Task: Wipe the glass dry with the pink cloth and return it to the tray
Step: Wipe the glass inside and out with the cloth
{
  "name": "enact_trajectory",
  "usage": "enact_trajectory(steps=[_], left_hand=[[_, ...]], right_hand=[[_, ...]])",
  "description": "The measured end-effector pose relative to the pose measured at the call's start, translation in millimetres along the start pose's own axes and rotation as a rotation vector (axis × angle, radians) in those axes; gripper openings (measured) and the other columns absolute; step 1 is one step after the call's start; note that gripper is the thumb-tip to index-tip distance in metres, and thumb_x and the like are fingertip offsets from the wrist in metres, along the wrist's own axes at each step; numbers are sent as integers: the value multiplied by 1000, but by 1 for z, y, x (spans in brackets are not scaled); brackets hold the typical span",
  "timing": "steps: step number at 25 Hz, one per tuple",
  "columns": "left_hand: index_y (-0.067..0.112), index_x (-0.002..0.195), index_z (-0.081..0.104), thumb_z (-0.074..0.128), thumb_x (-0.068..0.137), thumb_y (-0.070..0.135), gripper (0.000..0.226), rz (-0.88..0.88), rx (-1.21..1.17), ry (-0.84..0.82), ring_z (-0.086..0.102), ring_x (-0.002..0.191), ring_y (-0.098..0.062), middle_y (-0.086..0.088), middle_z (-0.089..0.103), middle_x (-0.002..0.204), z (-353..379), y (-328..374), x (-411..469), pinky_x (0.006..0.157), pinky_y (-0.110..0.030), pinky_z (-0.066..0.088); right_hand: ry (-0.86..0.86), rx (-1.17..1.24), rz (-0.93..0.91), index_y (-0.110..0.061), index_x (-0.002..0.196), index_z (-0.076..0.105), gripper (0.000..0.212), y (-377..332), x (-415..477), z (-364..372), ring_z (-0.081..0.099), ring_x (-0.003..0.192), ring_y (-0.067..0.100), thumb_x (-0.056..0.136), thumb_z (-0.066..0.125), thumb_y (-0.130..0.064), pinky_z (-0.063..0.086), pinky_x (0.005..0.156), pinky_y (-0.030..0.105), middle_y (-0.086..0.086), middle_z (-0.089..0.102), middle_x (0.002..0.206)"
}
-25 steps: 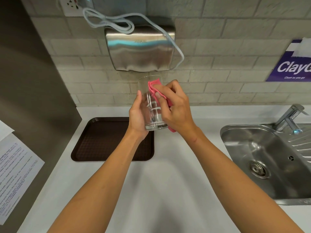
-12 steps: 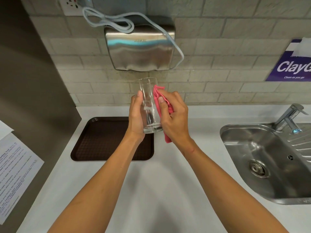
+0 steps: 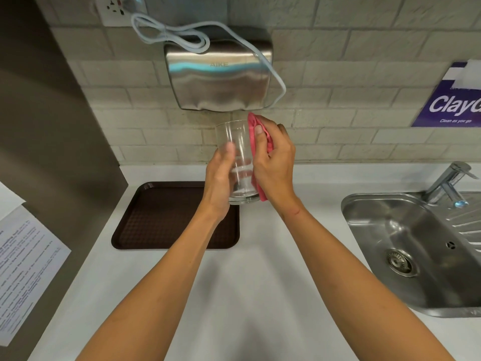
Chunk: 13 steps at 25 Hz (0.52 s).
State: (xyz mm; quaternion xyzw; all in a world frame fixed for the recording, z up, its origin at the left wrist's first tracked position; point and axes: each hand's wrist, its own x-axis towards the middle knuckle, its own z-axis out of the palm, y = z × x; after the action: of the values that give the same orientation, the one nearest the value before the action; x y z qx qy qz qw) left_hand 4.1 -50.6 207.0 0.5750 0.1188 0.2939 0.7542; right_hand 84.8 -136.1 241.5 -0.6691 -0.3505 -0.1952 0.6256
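Note:
A clear drinking glass is held upright in the air above the counter. My left hand grips its lower left side, thumb on the front. My right hand presses the pink cloth against the glass's right side, from the rim down to the base. Part of the cloth is hidden under my fingers. The dark brown tray lies on the counter below and to the left, with nothing on it.
A steel hand dryer with a looped white cable hangs on the tiled wall just above the glass. A steel sink and tap are at the right. A grey cabinet with a printed sheet stands at the left.
My right hand slid the cloth down the glass's side and back up to the rim. The glass turned slightly in my left hand and stayed at about the same height.

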Motion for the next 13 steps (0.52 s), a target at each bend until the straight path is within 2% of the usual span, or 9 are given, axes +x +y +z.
enact_trajectory(steps=[2,4,7,10,11,13], left_hand=[[9,152,50,71,94,28,64,19,57,-23,73,123,-29,-16,65,141,1,0,-1,95,-48,64],[14,150,48,78,88,20,69,43,125,-9,75,117,-19,-4,65,138,2,-2,-1,94,-43,65],[19,146,51,79,87,21,65,99,202,31,75,112,-6,4,65,134,4,-4,0,95,-38,65],[12,152,48,79,95,15,65,147,312,42,70,116,5,9,63,135,4,-5,0,92,-25,62],[12,153,47,79,96,12,66,150,342,44,68,122,1,8,62,139,3,-6,-1,96,-28,62],[18,153,47,79,95,11,66,148,382,44,63,133,-12,3,60,144,2,-7,-2,107,-43,59]], right_hand=[[1,33,91,-15,133,69,30,3,-1,-1,65,106,11,109,51,-16,53,91,19,1,70,113],[4,31,121,-16,134,69,30,8,-5,-3,64,105,8,109,52,-17,52,91,16,1,69,114],[-21,-16,9,-14,131,71,28,10,-12,-3,61,93,8,107,56,-18,51,81,13,8,65,106],[-97,-127,-186,-16,127,75,27,12,-15,-8,55,79,12,102,63,-16,51,67,19,4,56,96],[-143,-189,-265,-16,125,76,27,13,-15,-11,53,76,13,101,64,-15,49,62,22,2,53,94],[-241,-297,-391,-18,123,77,27,16,-12,-17,51,70,15,98,67,-14,47,56,26,3,52,93]])
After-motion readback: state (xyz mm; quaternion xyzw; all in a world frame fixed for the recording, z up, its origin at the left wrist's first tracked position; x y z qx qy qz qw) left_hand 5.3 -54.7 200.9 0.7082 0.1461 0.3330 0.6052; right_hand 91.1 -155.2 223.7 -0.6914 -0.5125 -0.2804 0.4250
